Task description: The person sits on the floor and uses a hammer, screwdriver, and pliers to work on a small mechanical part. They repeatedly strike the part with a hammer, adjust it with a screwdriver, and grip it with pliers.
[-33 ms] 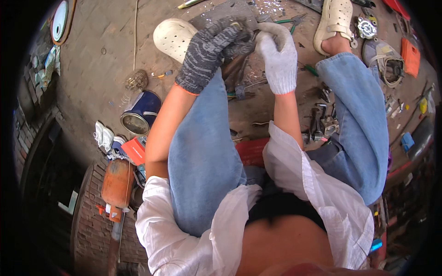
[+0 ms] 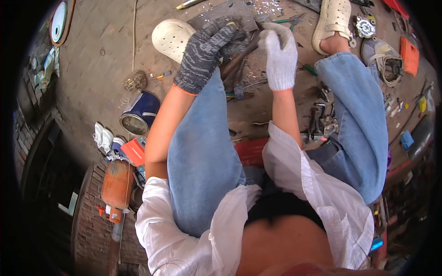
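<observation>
My left hand (image 2: 205, 53), in a mottled grey knit glove, has its fingers closed around something small that I cannot make out. My right hand (image 2: 280, 53), in a pale knit glove, sits just to its right with fingers bent, and what they hold, if anything, is hidden. Below and between them lie a dark elongated piece (image 2: 239, 60) and bits of metal on the ground. A grey plate (image 2: 207, 18) is behind my hands, and green-handled pliers (image 2: 292, 22) lie beyond my right hand. A cream clog (image 2: 170, 39) shows left of my left hand.
At left stand a blue can (image 2: 145, 106), shoes (image 2: 105, 135) and an orange cylinder (image 2: 115, 184). My bent legs frame the work area. Tools and metal parts (image 2: 322, 119) lie at right, with a round cast part (image 2: 366, 27) and an orange block (image 2: 409, 55).
The view has shifted very slightly. My right hand's fingertips have eased a little away from my left hand; otherwise little differs.
</observation>
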### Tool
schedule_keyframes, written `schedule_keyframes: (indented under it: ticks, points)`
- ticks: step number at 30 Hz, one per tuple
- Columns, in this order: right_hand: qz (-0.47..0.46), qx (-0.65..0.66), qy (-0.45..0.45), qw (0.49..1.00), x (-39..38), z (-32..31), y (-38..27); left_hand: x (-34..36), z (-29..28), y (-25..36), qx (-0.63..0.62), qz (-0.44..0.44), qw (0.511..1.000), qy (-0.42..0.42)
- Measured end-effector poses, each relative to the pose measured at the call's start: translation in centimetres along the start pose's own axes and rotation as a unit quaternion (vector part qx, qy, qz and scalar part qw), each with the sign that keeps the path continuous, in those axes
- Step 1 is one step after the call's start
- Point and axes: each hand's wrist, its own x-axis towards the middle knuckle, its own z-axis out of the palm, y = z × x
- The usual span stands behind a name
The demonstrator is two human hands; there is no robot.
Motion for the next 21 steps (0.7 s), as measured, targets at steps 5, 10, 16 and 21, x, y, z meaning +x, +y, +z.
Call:
schedule_keyframes:
  ticks: [5,10,16,21]
  points:
    - [0.051,-0.353,0.228,0.906,4.2,-2.3,8.2,0.3,0.8,0.5,-0.382,-0.167,0.908,0.047]
    - [0.056,-0.338,0.268,0.901,6.9,-2.8,10.0,0.4,0.5,0.0,-0.488,-0.157,0.858,0.033]
    - [0.029,-0.41,0.312,0.857,4.3,-6.3,10.3,0.4,0.6,0.4,-0.444,-0.165,0.881,0.019]
    - [-0.037,-0.582,0.254,0.772,0.4,-14.6,13.9,0.6,0.3,1.8,-0.43,-0.148,0.889,0.049]
